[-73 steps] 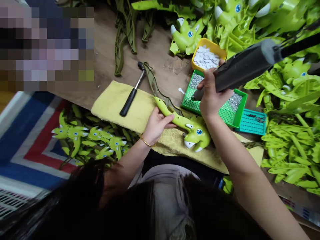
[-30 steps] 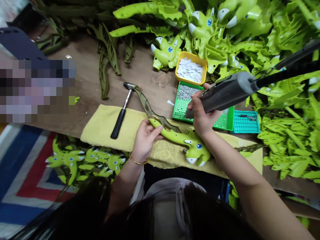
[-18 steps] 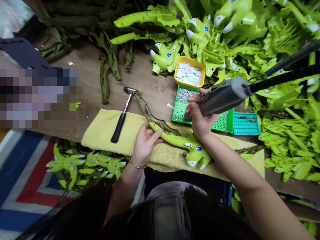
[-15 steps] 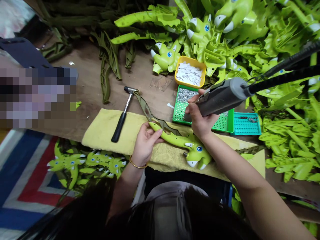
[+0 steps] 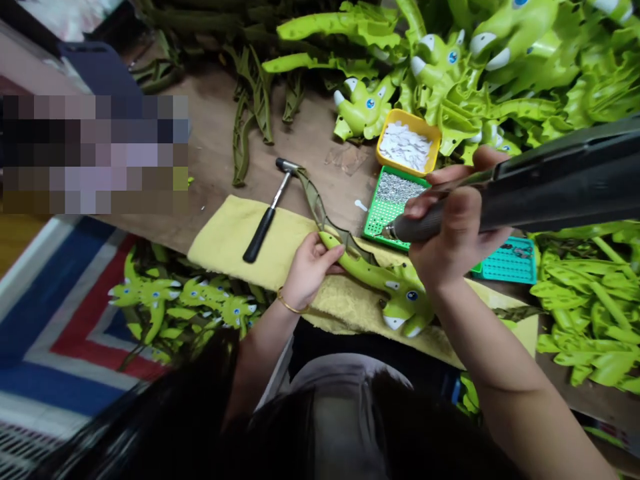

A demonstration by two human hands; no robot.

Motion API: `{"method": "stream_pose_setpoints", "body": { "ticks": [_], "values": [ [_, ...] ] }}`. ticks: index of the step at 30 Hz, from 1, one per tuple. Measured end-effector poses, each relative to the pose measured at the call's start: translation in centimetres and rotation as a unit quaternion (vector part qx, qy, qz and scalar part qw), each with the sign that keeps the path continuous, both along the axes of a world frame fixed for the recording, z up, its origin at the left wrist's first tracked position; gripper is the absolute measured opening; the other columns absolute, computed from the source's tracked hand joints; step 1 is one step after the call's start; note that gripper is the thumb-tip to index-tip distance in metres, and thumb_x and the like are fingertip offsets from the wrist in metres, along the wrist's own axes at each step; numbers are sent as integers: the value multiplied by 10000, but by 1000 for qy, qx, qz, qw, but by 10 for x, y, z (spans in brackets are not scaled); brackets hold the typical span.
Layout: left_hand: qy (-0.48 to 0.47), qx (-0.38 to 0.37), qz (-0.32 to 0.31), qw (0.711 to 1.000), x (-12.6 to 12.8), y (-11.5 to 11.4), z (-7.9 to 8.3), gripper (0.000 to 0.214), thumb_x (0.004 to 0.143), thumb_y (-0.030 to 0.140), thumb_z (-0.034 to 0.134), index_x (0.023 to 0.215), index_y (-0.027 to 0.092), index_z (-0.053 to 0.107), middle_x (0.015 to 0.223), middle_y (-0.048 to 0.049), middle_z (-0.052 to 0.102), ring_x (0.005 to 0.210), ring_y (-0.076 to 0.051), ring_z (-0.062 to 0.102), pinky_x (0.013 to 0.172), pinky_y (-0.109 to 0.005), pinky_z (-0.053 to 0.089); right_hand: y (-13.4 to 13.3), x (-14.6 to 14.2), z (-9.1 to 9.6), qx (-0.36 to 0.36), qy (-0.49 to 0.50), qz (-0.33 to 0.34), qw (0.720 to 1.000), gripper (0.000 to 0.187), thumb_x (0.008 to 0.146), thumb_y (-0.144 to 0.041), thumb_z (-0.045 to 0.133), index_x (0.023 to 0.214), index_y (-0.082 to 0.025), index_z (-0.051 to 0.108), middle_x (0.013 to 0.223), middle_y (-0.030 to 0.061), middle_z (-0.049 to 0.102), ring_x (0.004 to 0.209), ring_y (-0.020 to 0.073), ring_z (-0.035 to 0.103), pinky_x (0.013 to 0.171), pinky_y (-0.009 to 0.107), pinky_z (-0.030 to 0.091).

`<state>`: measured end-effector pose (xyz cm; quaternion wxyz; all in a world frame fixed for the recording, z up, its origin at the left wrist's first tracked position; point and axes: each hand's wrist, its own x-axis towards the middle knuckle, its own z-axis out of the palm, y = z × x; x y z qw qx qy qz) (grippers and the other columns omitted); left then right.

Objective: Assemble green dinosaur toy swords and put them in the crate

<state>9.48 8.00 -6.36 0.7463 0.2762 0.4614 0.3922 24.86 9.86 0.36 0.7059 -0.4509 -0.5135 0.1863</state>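
Observation:
A bright green dinosaur toy (image 5: 395, 293) with a blue eye and white horns lies on a yellow towel (image 5: 235, 233) at the table's near edge. My left hand (image 5: 309, 269) is closed on its long tail end. My right hand (image 5: 453, 230) grips a grey electric screwdriver (image 5: 540, 190), lifted close to the camera; its tip hovers over the near edge of a green screw tray (image 5: 387, 213), above the toy's middle. A dark olive fin strip (image 5: 320, 207) lies under the toy.
A hammer (image 5: 265, 217) rests on the towel's left part. A yellow tub of white pieces (image 5: 407, 143) and a teal tray (image 5: 505, 260) stand beside the screw tray. Green dinosaur parts (image 5: 500, 60) are heaped behind and right. More toys (image 5: 175, 300) lie below the table.
My right hand has raised the screwdriver toward the camera, so it looks much larger. The view has shifted right. My left hand stays on the toy's tail.

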Motion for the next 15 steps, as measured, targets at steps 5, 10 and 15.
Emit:
{"method": "stream_pose_setpoints", "body": {
  "ticks": [5,10,15],
  "values": [
    [-39,-1,11,999,2,0,-4,548,586,403,869,902,171,488,750,28,681,631,-141,680,573,-273,608,3,-44,-3,-54,-25,39,997,542,856,-652,516,1302,-364,408,973,27,589,704,160,660,629,334,581],
    [-54,-2,21,998,2,0,-4,552,552,390,889,830,184,459,680,57,632,600,-129,652,539,-262,590,13,-61,-20,-36,-16,47,998,461,800,-629,617,1122,-320,504,892,5,585,666,149,651,693,369,605],
    [-46,3,24,999,-1,-1,-7,525,576,339,879,866,187,468,695,47,636,612,-130,651,530,-236,561,12,-58,-43,-100,-120,37,987,413,876,-638,476,991,-257,587,822,28,611,724,170,680,676,355,600]
  ]
}}
